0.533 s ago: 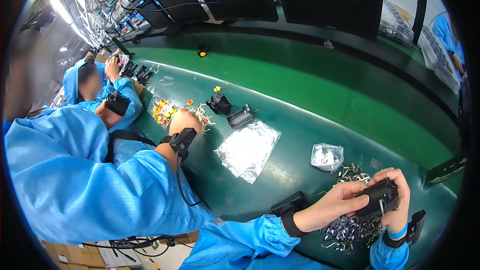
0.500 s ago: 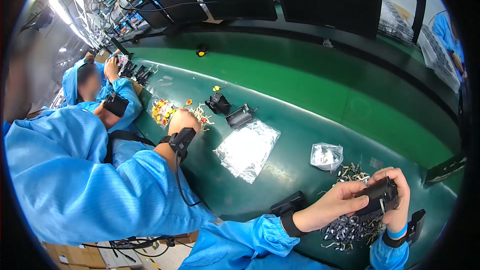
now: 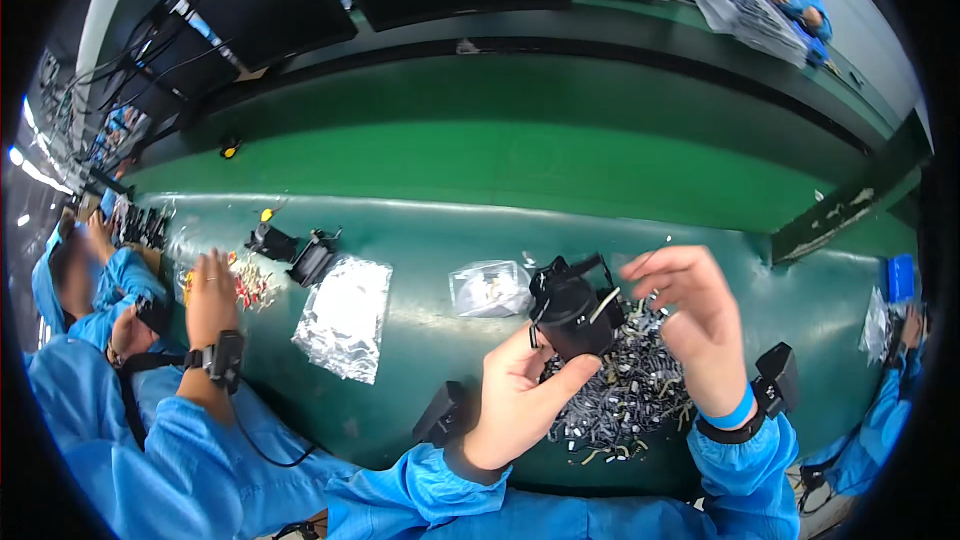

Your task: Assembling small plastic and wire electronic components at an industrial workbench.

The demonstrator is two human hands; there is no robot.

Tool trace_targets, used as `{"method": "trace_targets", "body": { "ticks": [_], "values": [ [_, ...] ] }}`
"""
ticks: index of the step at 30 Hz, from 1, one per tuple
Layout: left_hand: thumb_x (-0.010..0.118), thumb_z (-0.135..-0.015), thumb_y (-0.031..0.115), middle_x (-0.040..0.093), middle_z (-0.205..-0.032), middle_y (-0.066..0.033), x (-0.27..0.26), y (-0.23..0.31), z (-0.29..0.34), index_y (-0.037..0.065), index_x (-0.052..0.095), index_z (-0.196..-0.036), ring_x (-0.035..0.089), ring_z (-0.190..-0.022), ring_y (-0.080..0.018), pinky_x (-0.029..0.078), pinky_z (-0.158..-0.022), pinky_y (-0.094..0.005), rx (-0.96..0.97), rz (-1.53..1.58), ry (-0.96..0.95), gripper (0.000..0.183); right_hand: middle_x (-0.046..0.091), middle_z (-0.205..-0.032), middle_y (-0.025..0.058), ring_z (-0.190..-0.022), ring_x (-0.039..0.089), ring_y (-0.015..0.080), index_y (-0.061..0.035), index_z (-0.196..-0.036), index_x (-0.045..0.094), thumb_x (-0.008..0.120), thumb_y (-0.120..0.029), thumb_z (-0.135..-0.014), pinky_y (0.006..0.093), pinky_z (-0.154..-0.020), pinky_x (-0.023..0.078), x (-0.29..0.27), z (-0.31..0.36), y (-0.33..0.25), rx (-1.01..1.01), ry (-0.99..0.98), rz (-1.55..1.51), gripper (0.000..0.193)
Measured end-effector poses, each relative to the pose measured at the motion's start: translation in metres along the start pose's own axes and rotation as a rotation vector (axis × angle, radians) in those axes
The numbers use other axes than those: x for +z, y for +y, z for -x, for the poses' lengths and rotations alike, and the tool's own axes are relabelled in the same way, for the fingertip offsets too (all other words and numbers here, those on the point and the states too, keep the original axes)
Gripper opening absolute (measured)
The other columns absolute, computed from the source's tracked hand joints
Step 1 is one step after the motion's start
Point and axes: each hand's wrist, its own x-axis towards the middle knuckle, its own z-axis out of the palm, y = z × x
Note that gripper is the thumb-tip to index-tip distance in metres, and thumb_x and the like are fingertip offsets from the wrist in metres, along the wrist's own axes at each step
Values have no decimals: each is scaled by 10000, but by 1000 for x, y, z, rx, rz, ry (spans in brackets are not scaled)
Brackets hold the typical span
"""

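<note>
Item: one black housing (image 3: 572, 315), tilted, a beige strip on its side; held over the parts pile, toward the near edge of the bench (image 3: 420, 360).
Item: my left hand (image 3: 522, 390), clamped on that housing from below, thumb along its lower side.
Item: my right hand (image 3: 700, 325), apart from the left, fingers loosely bent and spread, just beside the housing; I see no grip on anything.
Item: one heap of small black and beige wired parts (image 3: 625, 395), beneath both hands.
Item: one clear bag (image 3: 488, 290) with pale pieces, left of the heap, nearer the bench's far edge.
Item: one stack of shiny clear bags (image 3: 345, 320), farther left.
Item: two more black housings (image 3: 314, 260), beyond that stack, near the far edge.
Item: a co-worker's hand (image 3: 212, 305), toward the bench's left end, beside red and beige pieces (image 3: 255, 280).
</note>
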Motion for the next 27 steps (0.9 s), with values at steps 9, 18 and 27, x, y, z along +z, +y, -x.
{"method": "trace_targets", "body": {
  "ticks": [9, 18, 27],
  "values": [
    [731, -772, 20, 648, -1085, -95, 5, 2, 4, -9, 654, -988, 583, -996, -179, 435, -908, -321, 19, -247, 5, 231, 571, -1104, 41, -991, 525, 139, -44, -1146, 548, 705, -88, -764, 284, -842, 388, 7, 7, 2, -14, -54, 26, 415],
    [733, -582, -29, 594, -779, -124, 2, 4, -3, -14, 583, -767, 568, -733, -328, 471, -654, -383, 457, -866, -95, 238, 558, -1121, 79, -1052, 522, 175, -48, -1248, 442, 777, -124, -723, 320, -907, 414, 16, 9, 6, 65, -156, 135, 627],
    [776, -626, 68, 552, -762, -134, 0, 12, -4, -20, 558, -797, 527, -658, -291, 449, -608, -345, 515, -764, -181, 291, 494, -1165, 110, -1137, 473, 185, 14, -1263, 409, 728, -79, -741, 325, -1006, 360, 5, 5, 6, 36, -297, -79, 619]
  ]
}}
